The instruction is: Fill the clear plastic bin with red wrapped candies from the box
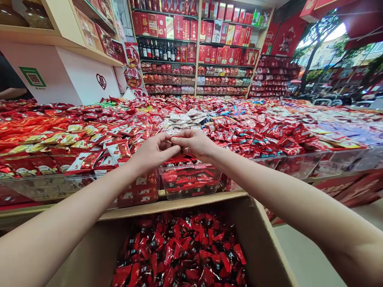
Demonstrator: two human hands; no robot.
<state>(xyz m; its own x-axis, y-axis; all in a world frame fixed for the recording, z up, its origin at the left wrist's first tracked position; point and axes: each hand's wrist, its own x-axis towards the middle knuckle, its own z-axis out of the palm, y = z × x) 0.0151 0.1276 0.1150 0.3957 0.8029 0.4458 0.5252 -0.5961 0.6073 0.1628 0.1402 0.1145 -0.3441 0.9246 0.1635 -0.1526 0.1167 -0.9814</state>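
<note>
Left hand (156, 150) and right hand (196, 143) together at frame center, fingertips meeting over a clear bin (193, 194) of small red-and-black packets (191, 178).
Fingers of both hands curled, tips touching or nearly so; can't tell if anything is pinched between them. Packets sit in the bin just below the hands; similar-looking loose packets (179, 247) fill the open cardboard carton (259, 239), bottom center. Red-and-white packets (118, 149) lie left of the left hand, pale packets (185, 119) just beyond both hands. Shelves (196, 52) of boxes and bottles across top center; QR sign (32, 77) upper left.
</note>
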